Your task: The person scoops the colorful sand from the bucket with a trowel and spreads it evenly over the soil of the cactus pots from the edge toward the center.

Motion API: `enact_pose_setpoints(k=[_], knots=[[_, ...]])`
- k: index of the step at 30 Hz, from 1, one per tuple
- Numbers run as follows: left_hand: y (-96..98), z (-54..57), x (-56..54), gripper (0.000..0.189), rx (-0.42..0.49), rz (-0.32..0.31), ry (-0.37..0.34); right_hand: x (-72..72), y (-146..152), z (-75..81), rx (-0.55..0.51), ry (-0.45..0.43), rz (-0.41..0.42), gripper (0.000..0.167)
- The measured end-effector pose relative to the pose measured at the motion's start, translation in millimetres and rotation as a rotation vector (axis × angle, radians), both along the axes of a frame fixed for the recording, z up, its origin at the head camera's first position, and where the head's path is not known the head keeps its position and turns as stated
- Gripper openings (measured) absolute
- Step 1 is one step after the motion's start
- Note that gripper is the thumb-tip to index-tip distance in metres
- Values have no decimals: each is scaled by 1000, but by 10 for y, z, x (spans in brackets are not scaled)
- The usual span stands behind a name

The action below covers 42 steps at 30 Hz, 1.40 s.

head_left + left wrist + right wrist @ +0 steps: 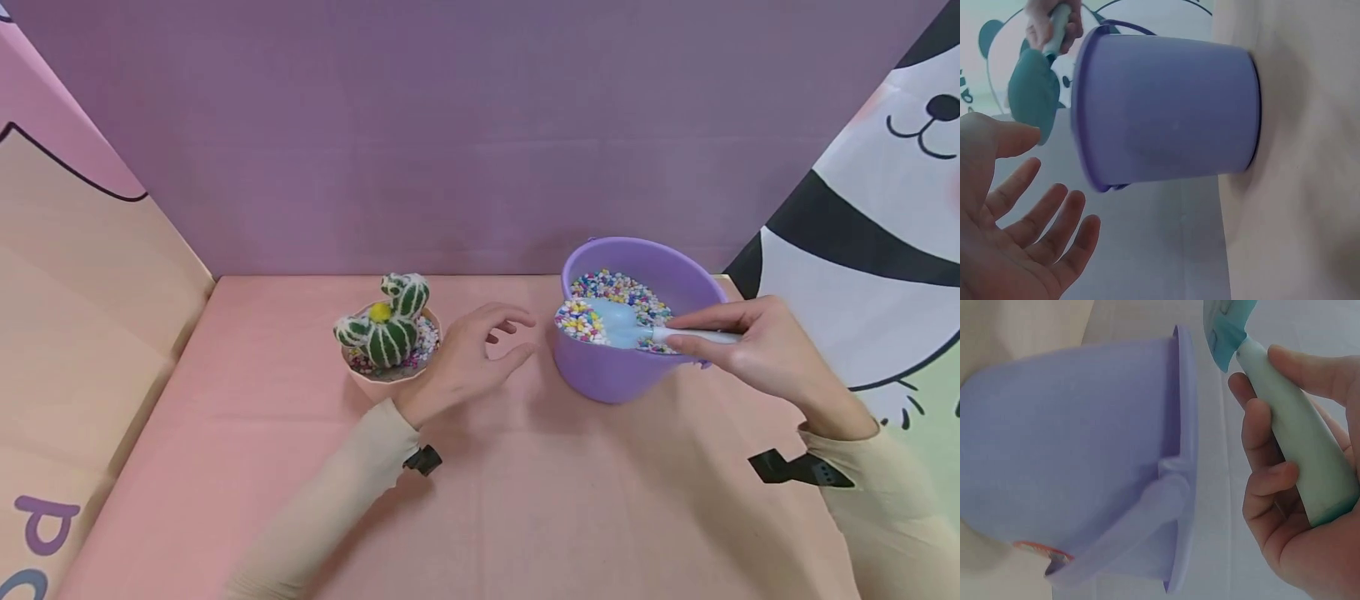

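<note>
My right hand (757, 346) grips the pale handle (1304, 437) of a light blue toy shovel (618, 321). Its scoop, loaded with small multicoloured pebbles (581, 321), is above the rim of a purple bucket (611, 375). More such pebbles (618, 287) lie inside the bucket. In the left wrist view the scoop's underside (1034, 94) shows beside the bucket rim. My left hand (476, 354) hovers between bucket and plant pot, fingers loosely bent and holding nothing. Just left of it stands a potted toy cactus (390, 337) with a yellow flower, the pot partly hidden by my wrist.
Pink cloth (525, 508) covers the table. A purple backdrop (465, 142) rises behind, with printed panels at both sides, a panda (900, 250) on the right one. The bucket's handle (1129, 531) hangs down along its side.
</note>
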<state>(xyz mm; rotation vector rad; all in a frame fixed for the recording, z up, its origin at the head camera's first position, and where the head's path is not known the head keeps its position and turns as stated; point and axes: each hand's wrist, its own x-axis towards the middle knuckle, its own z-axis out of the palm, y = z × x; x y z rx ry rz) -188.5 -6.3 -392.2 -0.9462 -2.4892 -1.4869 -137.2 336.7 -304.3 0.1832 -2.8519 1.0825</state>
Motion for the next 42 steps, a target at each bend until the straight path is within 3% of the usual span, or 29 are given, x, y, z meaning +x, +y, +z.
enact_pose_setpoints(k=[19,24,35,42], knots=[[-460,-40,205,31,-3,67,1,-8,-296,-110,7,71,127,18],[-559,-66,266,30,-24,86,2,12,-368,-115,13,36,105,18],[-758,-60,345,30,11,99,-12,-37,-527,-115,-67,8,217,17],[-840,-58,375,31,13,110,-16,-64,-590,-122,-77,28,231,14]])
